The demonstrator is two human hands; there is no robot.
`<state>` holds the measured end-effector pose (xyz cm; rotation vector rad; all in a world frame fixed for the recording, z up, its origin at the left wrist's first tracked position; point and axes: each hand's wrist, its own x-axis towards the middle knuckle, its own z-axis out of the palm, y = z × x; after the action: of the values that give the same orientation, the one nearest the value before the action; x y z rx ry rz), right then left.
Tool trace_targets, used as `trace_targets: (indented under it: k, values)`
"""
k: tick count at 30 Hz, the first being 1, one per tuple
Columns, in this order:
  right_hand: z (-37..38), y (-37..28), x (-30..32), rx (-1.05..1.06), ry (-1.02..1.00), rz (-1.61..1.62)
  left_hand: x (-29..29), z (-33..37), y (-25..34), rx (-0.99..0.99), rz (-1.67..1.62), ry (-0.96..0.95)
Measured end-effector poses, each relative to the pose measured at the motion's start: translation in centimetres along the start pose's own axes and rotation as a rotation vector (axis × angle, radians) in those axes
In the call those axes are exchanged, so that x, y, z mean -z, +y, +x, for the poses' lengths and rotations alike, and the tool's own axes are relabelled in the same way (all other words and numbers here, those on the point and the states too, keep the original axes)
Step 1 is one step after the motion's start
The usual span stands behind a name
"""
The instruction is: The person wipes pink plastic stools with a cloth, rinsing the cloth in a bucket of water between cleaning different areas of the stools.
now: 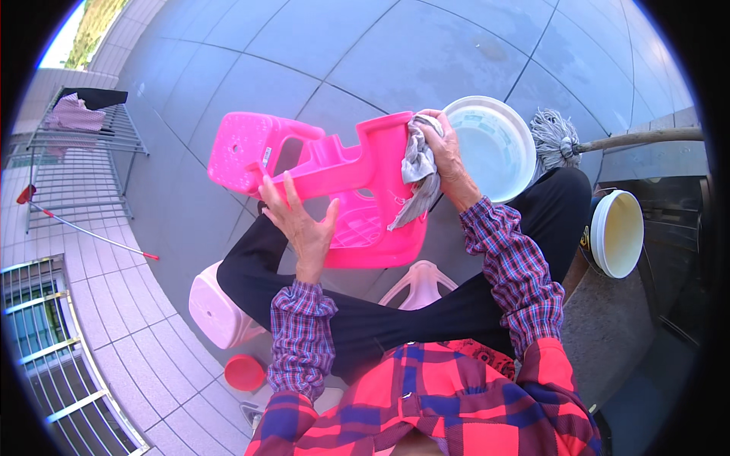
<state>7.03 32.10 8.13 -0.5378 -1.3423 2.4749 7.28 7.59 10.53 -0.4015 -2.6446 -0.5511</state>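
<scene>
Head view, stool: hot-pink stool (386, 156) tipped up before the knees, between the hands.
Right grip: right hand (447, 156) closed on grey cloth (419, 161), against the stool's right side.
Left grip: left hand (302, 228) wide, fingers spread at the stool's left edge; contact uncertain.
Stool risk: may slip or swing if the cloth pushes hard and the left hand bears little.
Bucket risk: full-looking bucket (494, 156) just beside the right hand; a knock could spill it.
Count: hands two, cloth one, white buckets two (second (617, 234) tilted), mop (555, 140) one, red bowl (244, 372) one, rack (84, 163) one.
Count unsure: hot-pink stools, one or two.
</scene>
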Motion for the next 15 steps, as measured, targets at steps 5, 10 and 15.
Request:
trace_targets:
  k: [5,10,15]
  values:
    - [-1.2,-0.3,-1.0,0.023,-0.093,-0.177,-1.9,0.7,-0.3,-0.213,-0.100,-0.208]
    - [-2.2,-0.2,-1.8,0.310,-0.158,-0.433,-1.9,-0.2,0.0,-0.272,-0.139,-0.019]
    - [-4.3,-2.0,-4.5,0.770,-0.297,-0.858,-2.6,-0.9,0.7,-0.182,-0.207,-0.096]
